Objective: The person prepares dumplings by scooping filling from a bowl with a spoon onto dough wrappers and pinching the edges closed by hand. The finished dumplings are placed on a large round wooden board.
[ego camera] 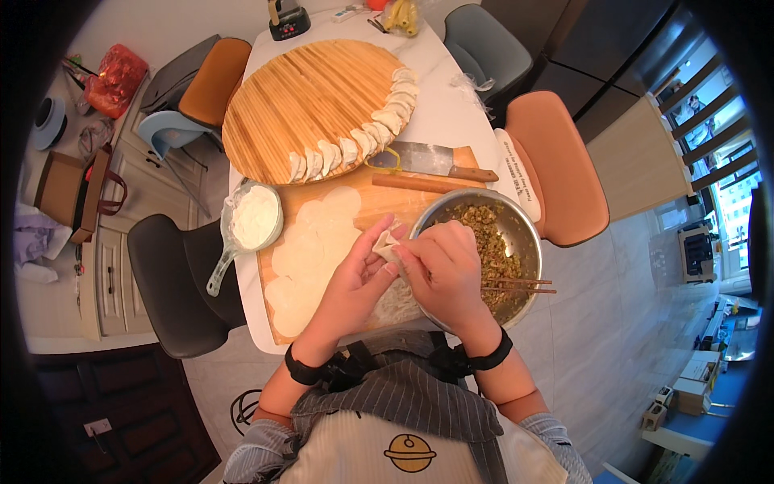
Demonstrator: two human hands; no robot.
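Note:
Between both hands, above the board's near edge, is a partly folded dumpling point(387, 245). My left hand point(361, 272) cradles it from the left with its fingers and thumb. The fingertips of my right hand point(440, 260) pinch its right side. Under my right hand stands a metal bowl point(531, 242) of chopped filling point(505, 260), with wooden chopsticks point(520, 286) resting across its right rim. Flattened round dough wrappers point(308, 260) overlap on the wooden board point(375, 199) at the left. Finished dumplings point(363, 142) line the right and near edge of a round wooden board point(308, 103) beyond.
A wooden rolling pin point(411, 183) and a cleaver point(423, 159) lie behind the bowl. A handled bowl of flour point(254, 216) is at the left table edge. Chairs, among them an orange-pink one point(559, 169) and a black one point(181, 284), flank the table.

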